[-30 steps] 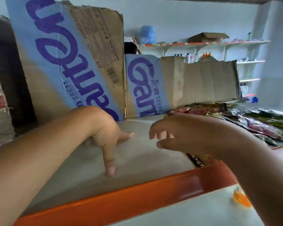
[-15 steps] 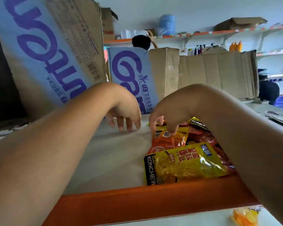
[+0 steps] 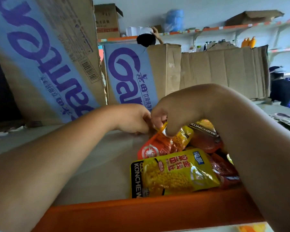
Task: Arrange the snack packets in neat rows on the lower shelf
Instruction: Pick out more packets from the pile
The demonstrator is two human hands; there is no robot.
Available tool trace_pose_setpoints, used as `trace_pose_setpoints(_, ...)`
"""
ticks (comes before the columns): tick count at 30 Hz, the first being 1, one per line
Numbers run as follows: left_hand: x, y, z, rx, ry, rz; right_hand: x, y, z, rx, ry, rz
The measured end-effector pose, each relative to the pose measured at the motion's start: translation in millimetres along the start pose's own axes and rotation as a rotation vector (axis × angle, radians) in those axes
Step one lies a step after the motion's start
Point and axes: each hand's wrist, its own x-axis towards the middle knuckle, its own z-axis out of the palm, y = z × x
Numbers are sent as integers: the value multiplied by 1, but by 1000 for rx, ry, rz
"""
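On the shelf (image 3: pixel 94 164) before the Ganten box (image 3: pixel 129 72) lie KONCHEW packets (image 3: pixel 174 174); right hand (image 3: pixel 182 111) pinches an orange packet (image 3: pixel 157 146), left hand (image 3: pixel 132 119) grip unclear.

- The yellow KONCHEW packet (image 3: pixel 174 173) is glossy plastic film, crinkled, with bright glints.
- The orange-red packet (image 3: pixel 157 146) is the same shiny, wrinkled film.
- The shelf board (image 3: pixel 94 164) looks smooth and matt.
- Its orange front lip (image 3: pixel 141 213) is smooth with a dull sheen.
- The printed cardboard boxes (image 3: pixel 45 56) are matt paperboard, creased and scuffed.
- The flattened cardboard sheet (image 3: pixel 224 71) is plain, matt and ridged by folds.
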Motion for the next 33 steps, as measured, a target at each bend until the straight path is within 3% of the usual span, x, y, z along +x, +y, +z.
trace_pose_setpoints(6, 7, -11, -4, -255, 141, 23, -4, 15, -4, 256, 207, -27)
trace_pose_setpoints(10, -6, -24, -35, -261, 459, 20, -2, 21, -4, 369, 384, 33)
trace_pose_setpoints(14, -19, -37, -56, -439, 676, 107, -3, 27, -3, 296, 406, 164)
trace_pose_setpoints(16, -25, -37, -59, -381, 605, 169, -3, 29, -2, 219, 384, 247)
trace_pose_setpoints(17, -28, -37, -60, -330, 489, 183, -2, 30, -2, 172, 358, 286)
trace_pose_setpoints(21, -38, -37, -53, -152, -382, -11, -5, 26, -1, 16, 152, 380)
trace_pose_setpoints(22, -37, -36, -49, -125, -497, -55, -6, 25, 0, 34, 124, 394)
trace_pose_setpoints(24, -33, -32, -44, -107, -459, -80, -5, 21, 1, 45, 89, 417)
trace_pose_setpoints(28, -21, -27, -36, 28, -190, -223, -5, 12, 0, -22, -12, 388)
trace_pose_setpoints(30, -16, -23, -28, 104, -160, -308, -5, 4, 1, -56, -43, 340)
trace_pose_setpoints(33, -13, -15, -20, 112, -136, -357, -4, 1, 2, -23, 147, 253)
